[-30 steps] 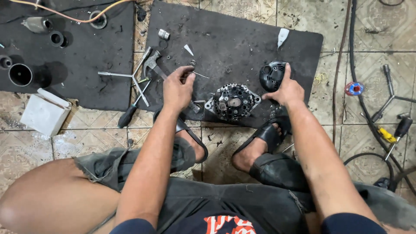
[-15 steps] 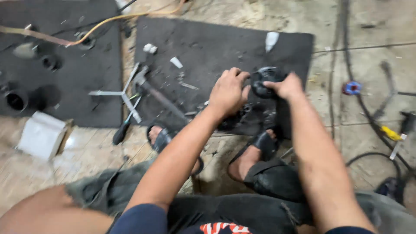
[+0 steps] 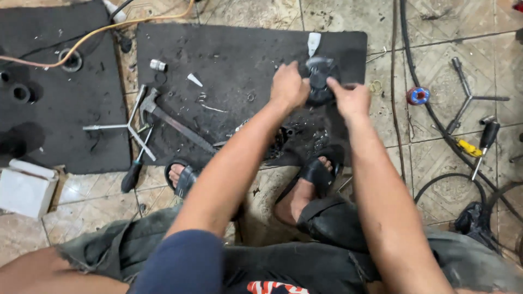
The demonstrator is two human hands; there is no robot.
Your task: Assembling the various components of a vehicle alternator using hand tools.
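My left hand (image 3: 290, 86) and my right hand (image 3: 351, 99) both grip a round black machine part (image 3: 320, 80) above the far right of a black rubber mat (image 3: 229, 54). My left forearm hides most of a second, metal-ribbed part (image 3: 280, 136) lying on the mat near my feet. A hammer (image 3: 174, 121) lies on the mat to the left of my hands.
A three-armed wrench (image 3: 128, 126) and a black-handled screwdriver (image 3: 132, 173) lie at the mat's left edge. A second mat (image 3: 60, 120) with round parts is at left, a white box (image 3: 27, 188) below it. Cables, another cross wrench (image 3: 467, 97) and a tape roll (image 3: 418, 96) lie at right.
My left hand left the ribbed part and joined my right hand on the round black part, which both hands carried to the far right of the mat.
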